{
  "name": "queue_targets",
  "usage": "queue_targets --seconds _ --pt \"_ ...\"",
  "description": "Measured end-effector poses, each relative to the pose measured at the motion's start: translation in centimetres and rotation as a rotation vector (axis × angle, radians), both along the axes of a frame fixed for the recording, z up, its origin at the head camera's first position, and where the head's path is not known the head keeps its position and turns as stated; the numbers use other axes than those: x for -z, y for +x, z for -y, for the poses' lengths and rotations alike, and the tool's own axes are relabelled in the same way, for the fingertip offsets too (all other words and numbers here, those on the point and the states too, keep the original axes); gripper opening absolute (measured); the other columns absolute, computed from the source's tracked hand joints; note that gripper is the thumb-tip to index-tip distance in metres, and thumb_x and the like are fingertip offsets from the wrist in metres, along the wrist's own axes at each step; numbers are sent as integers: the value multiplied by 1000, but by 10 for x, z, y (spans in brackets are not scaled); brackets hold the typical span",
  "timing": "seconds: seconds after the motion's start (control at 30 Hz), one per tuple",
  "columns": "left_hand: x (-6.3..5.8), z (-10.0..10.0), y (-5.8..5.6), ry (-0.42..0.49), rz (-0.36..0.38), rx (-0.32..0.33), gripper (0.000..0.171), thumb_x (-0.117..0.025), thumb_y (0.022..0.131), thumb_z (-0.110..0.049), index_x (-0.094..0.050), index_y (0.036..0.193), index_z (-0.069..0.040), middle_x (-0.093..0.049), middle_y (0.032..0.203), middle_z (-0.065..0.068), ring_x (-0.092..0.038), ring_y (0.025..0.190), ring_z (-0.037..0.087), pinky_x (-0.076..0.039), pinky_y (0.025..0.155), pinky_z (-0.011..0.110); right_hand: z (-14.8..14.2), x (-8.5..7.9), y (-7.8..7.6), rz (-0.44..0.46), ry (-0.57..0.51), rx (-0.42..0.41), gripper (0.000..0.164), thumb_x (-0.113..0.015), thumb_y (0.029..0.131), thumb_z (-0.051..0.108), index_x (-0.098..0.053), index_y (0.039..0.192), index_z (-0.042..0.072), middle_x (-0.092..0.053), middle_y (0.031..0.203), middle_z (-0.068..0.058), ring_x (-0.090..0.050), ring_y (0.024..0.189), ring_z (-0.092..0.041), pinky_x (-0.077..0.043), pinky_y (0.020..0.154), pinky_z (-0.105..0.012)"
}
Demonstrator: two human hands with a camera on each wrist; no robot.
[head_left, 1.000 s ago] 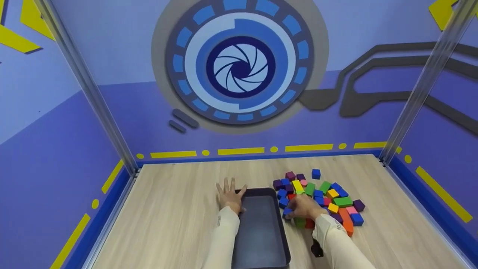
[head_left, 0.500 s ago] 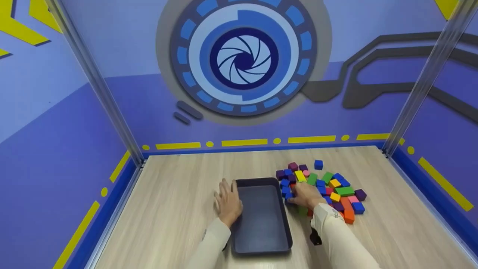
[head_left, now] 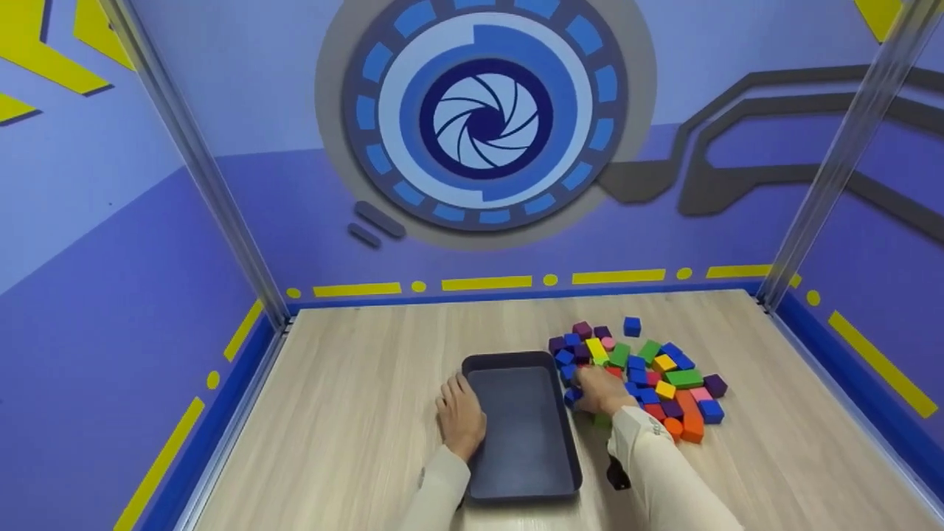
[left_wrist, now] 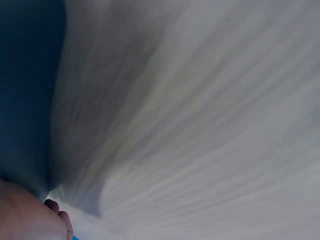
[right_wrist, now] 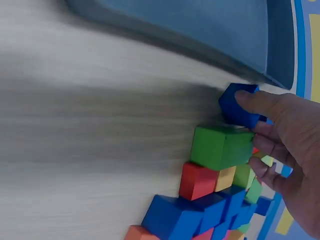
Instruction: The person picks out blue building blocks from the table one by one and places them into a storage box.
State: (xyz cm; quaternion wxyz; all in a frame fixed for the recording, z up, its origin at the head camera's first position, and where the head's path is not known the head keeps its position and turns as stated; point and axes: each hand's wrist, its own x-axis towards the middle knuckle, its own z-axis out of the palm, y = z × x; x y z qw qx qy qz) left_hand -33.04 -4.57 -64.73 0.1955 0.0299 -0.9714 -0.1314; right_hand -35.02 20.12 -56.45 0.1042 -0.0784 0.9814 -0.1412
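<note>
My right hand (head_left: 603,389) is over the near left side of a pile of coloured wooden blocks. In the right wrist view, its thumb and a finger pinch a dark blue block (right_wrist: 235,107) beside the tray wall. Just next to that block sits a green block (right_wrist: 220,147). My left hand (head_left: 462,415) rests against the left side of a dark rectangular baking tray (head_left: 516,428), its fingers together and relaxed. Bare tray floor shows in the head view. The left wrist view catches part of the left hand (left_wrist: 30,215) beside the tray wall.
Several blocks spread to the right, among them an orange block (head_left: 691,417) and a purple cube (head_left: 715,385). A lone blue cube (head_left: 632,326) lies behind the pile. Printed panels with metal corner posts (head_left: 833,147) enclose the wooden table (head_left: 354,413).
My left hand's spread fingers have come together, and the hand has drawn back along the tray's left side. My right hand stays at the blue block, barely shifting. The head view has tilted slightly.
</note>
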Motion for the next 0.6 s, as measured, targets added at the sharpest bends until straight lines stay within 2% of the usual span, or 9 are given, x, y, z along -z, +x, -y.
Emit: queue_targets --seconds 0.17,0.23,0.33,0.43,0.53,0.6 --pt "3 -9 -7 -58 -20 -28 69 -78 81 -12 -48 140 8 -57 132 21 -55 117 32 -46 96 45 -9 9 0 -36 -51 4 36 -86 82 15 -72 112 0 -74 104 -14 -68 87 -25 -58 90 -48" --pt "4 -12 -10 -59 -18 -19 69 -78 81 -13 -48 139 9 -58 131 21 -55 115 33 -46 95 45 -12 12 3 -62 -49 2 34 -86 81 14 -73 109 -1 -75 102 -13 -69 85 -24 -59 87 -47" --pt "4 -12 -17 -34 -13 5 69 -78 81 -12 -47 139 9 -57 131 23 -55 115 35 -45 96 47 -14 10 7 -53 -49 11 33 -85 81 11 -74 110 -1 -76 102 -14 -68 83 -24 -59 87 -47" --pt "2 -9 -27 2 -7 12 71 -80 81 -11 -46 140 10 -56 135 24 -54 119 37 -44 99 49 -14 -4 8 -10 -76 13 35 -84 83 12 -74 114 -1 -75 107 -15 -67 84 -24 -58 91 -49" --pt "-3 -6 -34 31 27 12 75 -80 82 -9 -42 144 10 -53 142 25 -53 125 39 -43 102 52 -16 -24 5 48 -131 36 38 -81 86 13 -71 121 1 -74 115 -15 -68 94 -26 -55 97 -51" --pt "-8 -7 -36 101 67 22 79 -78 83 -8 -37 148 10 -50 146 26 -52 128 40 -43 102 54 -22 -37 1 77 -151 44 39 -80 88 14 -70 124 2 -73 120 -16 -69 101 -28 -53 99 -53"
